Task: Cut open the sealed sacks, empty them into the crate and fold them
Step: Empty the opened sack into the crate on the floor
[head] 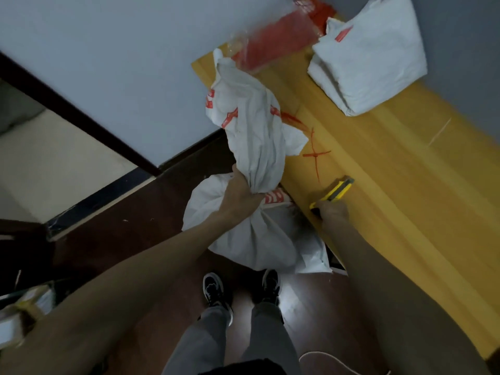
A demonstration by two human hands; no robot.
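My left hand (239, 192) grips the bunched end of a white sack with red print (249, 125), held up over the near edge of the yellow table (405, 171). Under that hand a second full white sack (259, 239) stands on the dark floor against the table. My right hand (331, 211) rests on the table edge, closed on the rear end of a yellow and black utility knife (335, 192). A stack of folded white sacks (370, 63) lies at the table's far end. No crate is in view.
A red, clear-wrapped long pack (278, 41) lies across the table's far corner by the grey wall. Red marks (315, 155) are drawn on the tabletop. My feet in dark shoes (213, 290) stand on the brown floor. Cartons (24, 312) sit at the lower left.
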